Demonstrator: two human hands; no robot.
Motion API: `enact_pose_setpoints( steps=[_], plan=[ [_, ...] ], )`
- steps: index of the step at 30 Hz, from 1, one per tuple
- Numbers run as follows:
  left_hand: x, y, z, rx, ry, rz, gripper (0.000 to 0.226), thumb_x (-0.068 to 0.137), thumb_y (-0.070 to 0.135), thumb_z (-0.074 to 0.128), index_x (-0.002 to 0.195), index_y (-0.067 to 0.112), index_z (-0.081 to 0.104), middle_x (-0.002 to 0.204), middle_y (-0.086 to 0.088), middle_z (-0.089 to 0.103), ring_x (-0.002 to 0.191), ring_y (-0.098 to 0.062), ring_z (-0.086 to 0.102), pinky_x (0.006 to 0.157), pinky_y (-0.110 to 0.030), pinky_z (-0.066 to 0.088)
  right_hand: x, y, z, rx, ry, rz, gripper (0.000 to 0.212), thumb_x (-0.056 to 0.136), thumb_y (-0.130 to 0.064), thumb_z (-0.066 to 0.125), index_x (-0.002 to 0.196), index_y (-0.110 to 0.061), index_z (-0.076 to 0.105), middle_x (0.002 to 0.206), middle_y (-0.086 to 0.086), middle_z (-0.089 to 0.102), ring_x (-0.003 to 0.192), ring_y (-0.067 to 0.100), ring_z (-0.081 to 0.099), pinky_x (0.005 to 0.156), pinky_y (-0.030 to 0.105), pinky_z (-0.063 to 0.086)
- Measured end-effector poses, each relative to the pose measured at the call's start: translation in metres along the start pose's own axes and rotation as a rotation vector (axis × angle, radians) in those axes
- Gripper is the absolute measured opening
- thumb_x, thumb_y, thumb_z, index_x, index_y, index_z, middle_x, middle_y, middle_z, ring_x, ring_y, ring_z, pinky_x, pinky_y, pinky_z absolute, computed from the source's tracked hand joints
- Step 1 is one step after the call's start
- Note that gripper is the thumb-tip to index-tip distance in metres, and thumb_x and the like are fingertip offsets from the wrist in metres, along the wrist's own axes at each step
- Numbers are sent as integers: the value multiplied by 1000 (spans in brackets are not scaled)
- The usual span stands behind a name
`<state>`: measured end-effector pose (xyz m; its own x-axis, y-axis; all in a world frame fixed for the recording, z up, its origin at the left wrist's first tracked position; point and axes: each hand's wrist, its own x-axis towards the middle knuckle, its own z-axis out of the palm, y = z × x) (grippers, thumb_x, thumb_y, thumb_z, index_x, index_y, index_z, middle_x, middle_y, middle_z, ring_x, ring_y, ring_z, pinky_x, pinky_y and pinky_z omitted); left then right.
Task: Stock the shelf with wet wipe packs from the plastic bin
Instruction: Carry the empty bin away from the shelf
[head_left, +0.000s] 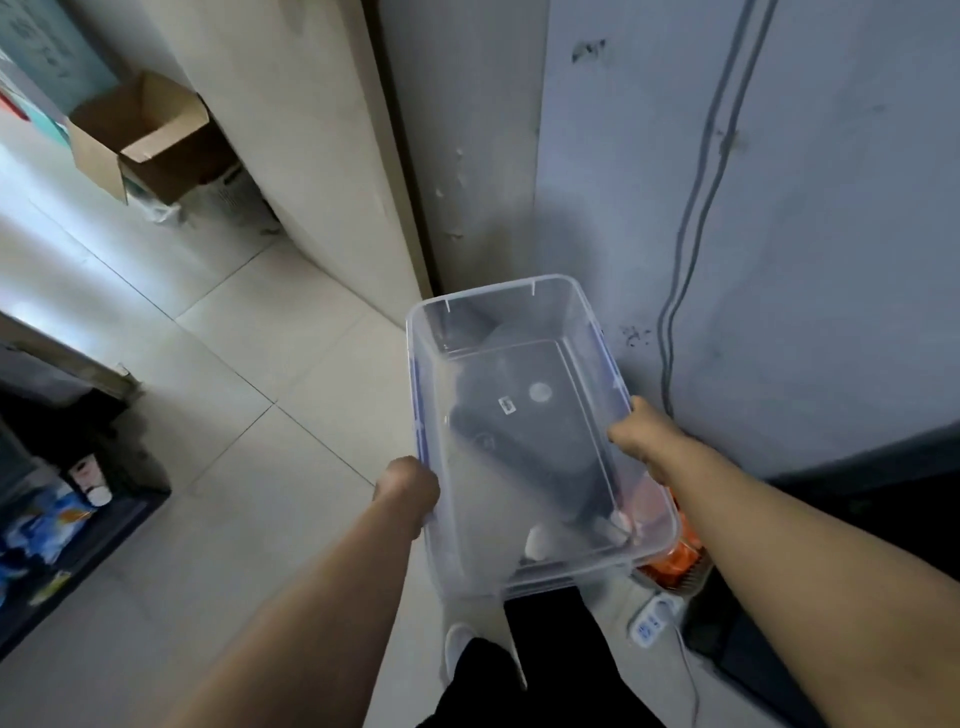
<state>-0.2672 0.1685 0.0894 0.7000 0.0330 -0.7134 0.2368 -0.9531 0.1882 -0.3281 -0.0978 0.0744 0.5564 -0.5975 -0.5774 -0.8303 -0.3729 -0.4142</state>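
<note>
A clear plastic bin (488, 306) with blue side clips hangs in the air in front of me, above the tiled floor. Nothing lies inside it; dark shapes and my leg show through its bottom. My left hand (408, 486) grips the bin's left rim near its near end. On the opposite side, my right hand (641, 434) grips the right rim, fingers curled over the edge. No wet wipe packs are in the bin. A low dark shelf (78, 551) at the left edge holds blue and white packs.
An open cardboard box (140, 135) sits on the floor at the upper left beside a beige cabinet. A grey wall with two hanging cables (696, 208) stands to the right. A power strip (652, 621) and an orange item (675, 561) lie on the floor under the bin.
</note>
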Motion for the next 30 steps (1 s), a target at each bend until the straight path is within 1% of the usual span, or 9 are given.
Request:
enact_pose_setpoints(
  steps=[2, 5, 9, 13, 16, 21, 23, 26, 30],
  plan=[
    [18, 16, 4, -83, -18, -7, 41, 85, 12, 65, 124, 5, 58, 129, -7, 52, 117, -22, 55, 87, -25, 48, 23, -10, -2, -53, 5, 12, 58, 75, -21, 52, 132, -18, 40, 118, 17, 58, 104, 37, 55, 90, 39, 49],
    [37, 41, 8, -523, 51, -183, 37, 93, 14, 51, 129, 6, 54, 129, -13, 55, 117, -29, 56, 87, -31, 49, 61, -24, -4, -122, -29, 18, 56, 82, -21, 52, 135, -19, 34, 121, 18, 55, 106, 37, 54, 80, 35, 46],
    [81, 74, 18, -615, 132, -299, 29, 91, 2, 40, 109, 10, 61, 104, -16, 61, 86, -32, 59, 70, -34, 52, 127, -42, -5, -178, -52, -3, 53, 84, -20, 51, 134, -19, 37, 120, 18, 56, 109, 36, 52, 79, 33, 43],
    [110, 103, 36, -726, 96, -398, 30, 88, 0, 42, 100, 21, 60, 101, -12, 63, 89, -32, 62, 83, -38, 56, 183, -58, -5, -282, -63, -9, 60, 87, -22, 52, 143, -21, 31, 130, 18, 52, 116, 36, 50, 88, 33, 44],
    [129, 111, 60, -728, 14, -457, 26, 87, 0, 52, 102, 19, 59, 102, -9, 64, 92, -30, 64, 85, -40, 57, 213, -66, -1, -317, -98, -11, 66, 86, -19, 51, 147, -20, 26, 140, 16, 45, 123, 35, 47, 98, 37, 43],
    [137, 128, 83, -657, -208, -465, 23, 80, -2, 62, 100, 9, 62, 92, -12, 66, 82, -27, 63, 81, -41, 59, 245, -63, 4, -393, -128, -24, 74, 85, -21, 53, 150, -19, 18, 150, 13, 30, 135, 33, 34, 109, 43, 36],
    [139, 138, 86, -655, -282, -443, 22, 81, -2, 61, 103, 4, 58, 99, -17, 65, 79, -25, 61, 79, -37, 56, 252, -65, 2, -416, -185, -46, 76, 88, -20, 52, 152, -15, 12, 155, 14, 20, 139, 33, 27, 112, 40, 31],
    [144, 148, 84, -584, -370, -377, 18, 84, 0, 58, 101, 7, 55, 108, -17, 63, 89, -26, 62, 84, -40, 55, 256, -69, 2, -388, -227, -80, 75, 90, -16, 49, 153, -13, 8, 158, 11, 9, 144, 28, 19, 116, 35, 23],
    [148, 152, 69, -318, -520, -257, 13, 94, 6, 50, 106, 11, 52, 107, -10, 61, 77, -16, 59, 75, -31, 54, 248, -68, 1, -312, -169, -75, 70, 88, -9, 45, 151, -15, 16, 159, 4, 9, 143, 26, 22, 112, 40, 31]
  ],
)
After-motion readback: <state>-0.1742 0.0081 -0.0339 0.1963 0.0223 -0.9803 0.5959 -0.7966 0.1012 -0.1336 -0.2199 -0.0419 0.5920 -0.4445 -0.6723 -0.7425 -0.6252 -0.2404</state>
